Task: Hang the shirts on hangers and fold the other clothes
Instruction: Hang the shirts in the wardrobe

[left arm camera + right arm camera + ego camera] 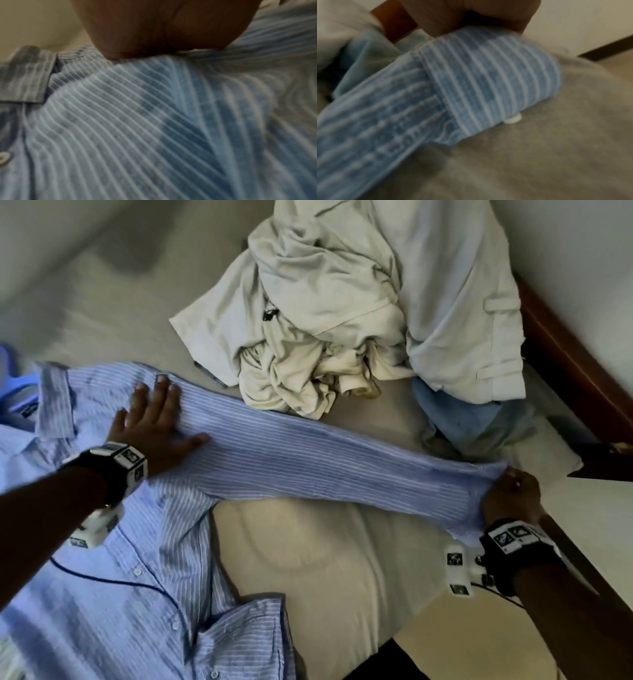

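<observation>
The striped shirt (144,559) lies on the bed (325,559), its sleeve (308,463) stretched taut from shoulder to cuff; the left hand (150,422) presses flat, fingers spread, at the shoulder end; the right hand (510,498) pinches the cuff (489,81). Only the right wrist view shows the cuff's white button (513,119); only the head view shows the pile of pale clothes (359,320) beyond the sleeve.

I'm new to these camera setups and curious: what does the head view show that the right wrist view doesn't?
Only the head view shows the left hand pressing flat near the shirt's shoulder, the collar, and the pile of pale clothes. Only the right wrist view shows the cuff with its white button close up. Both show the right hand pinching the striped shirt sleeve's end.
</observation>
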Demonstrator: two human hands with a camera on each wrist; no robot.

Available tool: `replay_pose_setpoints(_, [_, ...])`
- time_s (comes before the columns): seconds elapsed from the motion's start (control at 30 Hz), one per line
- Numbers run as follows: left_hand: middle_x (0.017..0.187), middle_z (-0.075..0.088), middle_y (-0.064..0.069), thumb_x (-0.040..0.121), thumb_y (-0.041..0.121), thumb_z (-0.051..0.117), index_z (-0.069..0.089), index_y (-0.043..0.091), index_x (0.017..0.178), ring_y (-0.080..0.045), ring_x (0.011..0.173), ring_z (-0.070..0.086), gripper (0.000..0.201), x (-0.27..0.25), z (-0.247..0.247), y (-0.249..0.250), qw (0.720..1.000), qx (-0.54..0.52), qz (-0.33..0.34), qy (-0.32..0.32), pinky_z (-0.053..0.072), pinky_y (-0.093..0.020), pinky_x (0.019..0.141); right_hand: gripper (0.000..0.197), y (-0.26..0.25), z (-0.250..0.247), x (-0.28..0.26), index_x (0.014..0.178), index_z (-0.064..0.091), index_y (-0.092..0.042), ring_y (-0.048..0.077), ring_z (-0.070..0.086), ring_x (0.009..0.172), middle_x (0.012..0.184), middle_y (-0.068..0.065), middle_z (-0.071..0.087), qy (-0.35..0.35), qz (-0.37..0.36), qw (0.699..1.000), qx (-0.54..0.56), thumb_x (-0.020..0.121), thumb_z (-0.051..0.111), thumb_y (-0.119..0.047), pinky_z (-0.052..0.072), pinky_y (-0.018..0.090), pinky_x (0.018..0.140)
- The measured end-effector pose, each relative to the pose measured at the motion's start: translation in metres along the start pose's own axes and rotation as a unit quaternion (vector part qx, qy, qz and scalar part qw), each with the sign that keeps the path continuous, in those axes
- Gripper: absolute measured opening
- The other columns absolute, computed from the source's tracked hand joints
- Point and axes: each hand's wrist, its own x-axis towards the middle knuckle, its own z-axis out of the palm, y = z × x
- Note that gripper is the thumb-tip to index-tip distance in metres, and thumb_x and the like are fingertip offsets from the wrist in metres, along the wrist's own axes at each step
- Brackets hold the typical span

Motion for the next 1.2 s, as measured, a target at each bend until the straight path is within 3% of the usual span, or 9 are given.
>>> replay_pose_setpoints(0.17, [0.173,0.011,-0.007,0.095,0.065,0.033,0.012,0.018,0.165,-0.037,0.157,0.015,0.088,-0.026,0.009,0.033,0.992,0.018,0.067,0.104,0.023,-0.064,0.118,0.043,-0.004,0.008,-0.053,0.134,0.055,-0.012,0.041,0.050,0.124,0.141,0.019,0.053,0.108,-0.308,0.942,-0.076,0.094,0.053,-0.024,0.042,0.055,0.097])
replay_pose_setpoints(0.33, [0.168,0.030,0.001,0.098,0.046,0.040,0.026,0.028,0.163,-0.029,0.152,0.033,0.069,-0.061,0.034,0.076,0.964,0.063,0.249,0.065,0.022,-0.059,0.120,0.060,-0.039,0.105,-0.180,0.156,0.042,-0.020,0.026,0.027,0.156,0.169,0.000,0.030,-0.184,-0.555,0.787,-0.197,0.097,0.049,-0.028,0.021,0.068,0.120])
replay_pose_setpoints(0.47, [0.173,0.012,0.004,0.099,0.052,0.036,0.019,0.028,0.165,-0.028,0.158,0.017,0.072,-0.041,0.050,0.088,0.983,0.074,0.158,0.063,0.019,-0.057,0.122,0.065,-0.067,0.183,-0.239,0.164,0.027,-0.025,0.022,0.001,0.162,0.175,-0.007,0.009,-0.213,-0.606,0.722,-0.257,0.104,0.041,-0.043,0.009,0.071,0.119])
replay_pose_setpoints(0.57, [0.174,0.002,0.003,0.096,0.065,0.027,0.010,0.028,0.166,-0.032,0.159,0.009,0.081,-0.008,0.043,0.036,0.991,0.051,0.097,0.080,0.014,-0.060,0.122,0.069,-0.059,0.178,-0.199,0.166,0.020,-0.029,0.021,0.009,0.161,0.174,-0.006,0.014,-0.148,-0.585,0.749,-0.274,0.104,0.038,-0.052,0.007,0.069,0.121])
replay_pose_setpoints(0.7, [0.174,-0.006,0.004,0.095,0.072,0.018,0.004,0.025,0.166,-0.023,0.159,0.003,0.087,0.001,0.025,-0.049,0.997,0.037,0.047,0.041,-0.005,-0.049,0.123,0.066,0.024,0.078,-0.067,0.165,0.026,-0.016,0.037,0.032,0.152,0.164,0.015,0.036,-0.010,-0.393,0.865,-0.311,0.104,0.034,-0.041,0.018,0.071,0.120])
replay_pose_setpoints(0.8, [0.174,-0.004,0.000,0.096,0.069,0.018,0.008,0.020,0.166,-0.023,0.159,0.000,0.086,0.001,0.026,-0.033,0.998,0.026,0.014,0.050,-0.011,-0.048,0.123,0.066,0.049,0.042,-0.037,0.167,0.016,-0.021,0.029,0.015,0.159,0.170,0.010,0.026,-0.021,-0.311,0.910,-0.273,0.106,0.026,-0.044,0.012,0.078,0.117])
replay_pose_setpoints(0.9, [0.173,0.005,-0.008,0.099,0.057,0.024,0.012,0.017,0.165,-0.035,0.158,0.008,0.079,-0.017,0.023,0.039,0.997,-0.020,-0.026,0.073,0.014,-0.066,0.120,0.069,0.005,0.076,-0.096,0.165,0.019,-0.009,0.018,0.002,0.162,0.175,-0.001,0.010,-0.039,-0.364,0.898,-0.246,0.104,0.031,-0.038,0.004,0.076,0.119])
replay_pose_setpoints(1.03, [0.173,0.010,-0.004,0.100,0.045,0.031,0.018,0.022,0.165,-0.032,0.158,0.014,0.070,-0.061,0.051,0.139,0.987,-0.018,0.155,0.040,0.026,-0.065,0.119,0.075,-0.050,0.157,-0.213,0.167,0.016,-0.016,0.026,0.007,0.162,0.175,0.002,0.008,-0.130,-0.493,0.820,-0.260,0.100,0.041,-0.041,0.011,0.073,0.119])
replay_pose_setpoints(1.2, [0.173,0.000,0.003,0.099,0.060,0.031,0.010,0.029,0.166,-0.034,0.158,0.013,0.076,-0.057,0.072,0.058,0.996,0.037,0.073,0.033,0.027,-0.063,0.117,0.075,-0.019,0.158,-0.163,0.168,0.012,-0.026,0.023,0.009,0.161,0.175,-0.003,0.011,-0.114,-0.503,0.802,-0.302,0.101,0.034,-0.055,0.006,0.073,0.120])
